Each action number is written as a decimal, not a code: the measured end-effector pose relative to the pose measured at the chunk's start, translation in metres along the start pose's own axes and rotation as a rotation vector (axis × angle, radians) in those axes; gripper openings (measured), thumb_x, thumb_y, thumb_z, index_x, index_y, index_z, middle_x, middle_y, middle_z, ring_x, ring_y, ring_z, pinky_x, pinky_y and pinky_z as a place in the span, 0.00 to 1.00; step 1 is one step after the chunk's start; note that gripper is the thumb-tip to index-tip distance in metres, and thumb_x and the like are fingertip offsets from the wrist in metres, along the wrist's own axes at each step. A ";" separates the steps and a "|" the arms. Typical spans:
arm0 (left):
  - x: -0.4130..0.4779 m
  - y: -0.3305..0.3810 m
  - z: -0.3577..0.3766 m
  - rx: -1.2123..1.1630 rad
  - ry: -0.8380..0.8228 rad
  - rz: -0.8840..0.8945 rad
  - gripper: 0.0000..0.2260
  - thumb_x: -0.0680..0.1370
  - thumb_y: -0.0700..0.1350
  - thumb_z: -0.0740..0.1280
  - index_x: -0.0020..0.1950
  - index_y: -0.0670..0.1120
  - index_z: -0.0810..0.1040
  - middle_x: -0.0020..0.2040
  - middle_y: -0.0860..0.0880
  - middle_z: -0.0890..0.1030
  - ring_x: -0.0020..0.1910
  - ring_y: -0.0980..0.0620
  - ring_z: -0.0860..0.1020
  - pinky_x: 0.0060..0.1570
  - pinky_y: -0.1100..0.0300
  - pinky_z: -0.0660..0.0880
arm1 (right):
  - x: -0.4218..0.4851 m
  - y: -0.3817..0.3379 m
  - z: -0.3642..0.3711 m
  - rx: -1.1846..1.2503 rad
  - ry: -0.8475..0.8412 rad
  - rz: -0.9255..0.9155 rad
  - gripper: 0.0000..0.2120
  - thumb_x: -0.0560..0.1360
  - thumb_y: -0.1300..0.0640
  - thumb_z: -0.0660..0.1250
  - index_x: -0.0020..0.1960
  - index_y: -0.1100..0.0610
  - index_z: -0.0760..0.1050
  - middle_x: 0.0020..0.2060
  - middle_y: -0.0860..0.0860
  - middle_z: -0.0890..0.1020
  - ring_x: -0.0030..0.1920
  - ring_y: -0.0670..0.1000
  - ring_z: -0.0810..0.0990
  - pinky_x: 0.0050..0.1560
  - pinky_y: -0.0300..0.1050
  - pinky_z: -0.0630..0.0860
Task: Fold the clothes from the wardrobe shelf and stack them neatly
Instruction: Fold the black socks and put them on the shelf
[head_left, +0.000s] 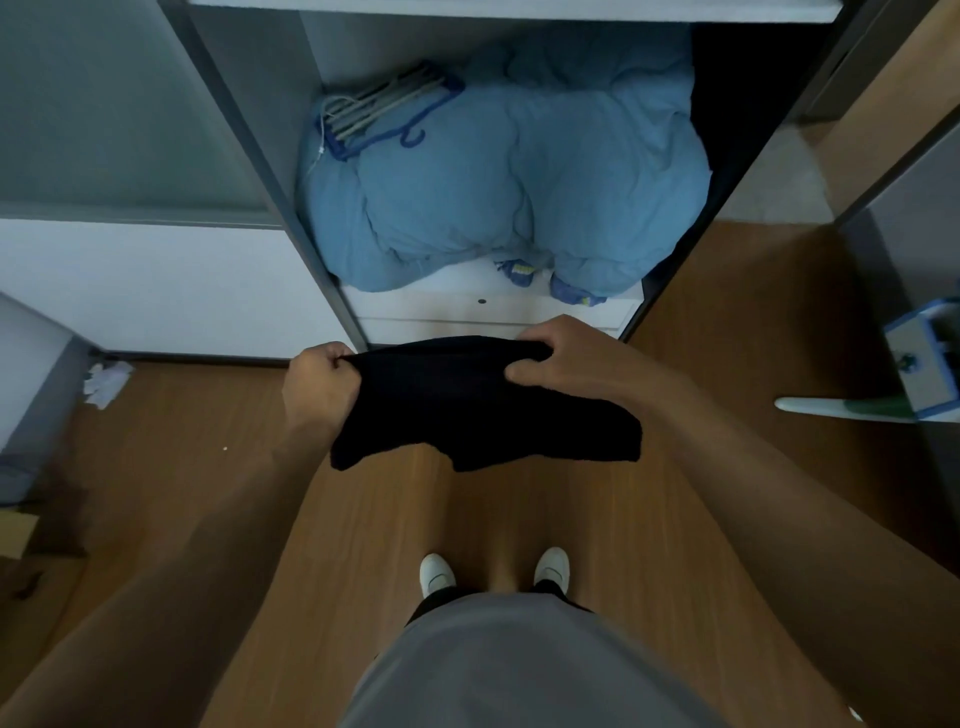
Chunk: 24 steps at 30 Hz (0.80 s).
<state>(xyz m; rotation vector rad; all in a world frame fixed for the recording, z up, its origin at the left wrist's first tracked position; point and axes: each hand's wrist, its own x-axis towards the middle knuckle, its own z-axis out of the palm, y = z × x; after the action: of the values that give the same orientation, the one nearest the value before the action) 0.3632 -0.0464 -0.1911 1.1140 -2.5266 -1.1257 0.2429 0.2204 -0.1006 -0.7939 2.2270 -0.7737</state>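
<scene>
A black garment (478, 410) hangs in the air in front of the open wardrobe, above the wooden floor. My left hand (322, 384) grips its upper left corner with curled fingers. My right hand (561, 358) grips its upper right edge, thumb underneath. The cloth is stretched between both hands and its lower part droops in uneven folds. Behind it the wardrobe shelf (488, 306) is white and low.
A bulky light-blue quilt (509, 192) fills the shelf, with a bundle of blue hangers (384, 111) on top. Crumpled white paper (106, 384) lies at the left on the floor. A blue and white object (919, 358) stands at the right. My white shoes (493, 571) are below.
</scene>
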 end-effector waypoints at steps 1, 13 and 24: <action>0.001 0.000 -0.001 0.025 -0.004 0.027 0.10 0.68 0.39 0.55 0.33 0.48 0.74 0.30 0.48 0.74 0.34 0.45 0.74 0.37 0.57 0.68 | 0.001 -0.002 0.004 -0.062 -0.014 0.000 0.08 0.71 0.41 0.70 0.38 0.45 0.79 0.34 0.43 0.81 0.38 0.44 0.80 0.41 0.44 0.73; 0.000 0.007 0.013 0.040 -0.082 0.163 0.07 0.76 0.38 0.61 0.42 0.41 0.77 0.43 0.44 0.78 0.44 0.44 0.78 0.46 0.49 0.76 | 0.012 -0.011 -0.006 -0.020 -0.203 -0.178 0.19 0.77 0.50 0.70 0.37 0.65 0.78 0.27 0.48 0.73 0.30 0.44 0.71 0.34 0.39 0.67; -0.017 0.036 0.052 -0.077 -0.387 0.085 0.08 0.77 0.37 0.66 0.37 0.41 0.74 0.39 0.41 0.77 0.39 0.46 0.76 0.38 0.56 0.71 | 0.016 -0.015 -0.007 0.033 -0.210 -0.222 0.16 0.77 0.53 0.71 0.34 0.59 0.77 0.26 0.41 0.71 0.28 0.39 0.69 0.32 0.34 0.64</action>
<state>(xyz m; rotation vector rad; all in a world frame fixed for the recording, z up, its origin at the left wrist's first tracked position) 0.3337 0.0110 -0.2004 0.8259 -2.7470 -1.5270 0.2331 0.2018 -0.0923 -1.0682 1.9577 -0.7896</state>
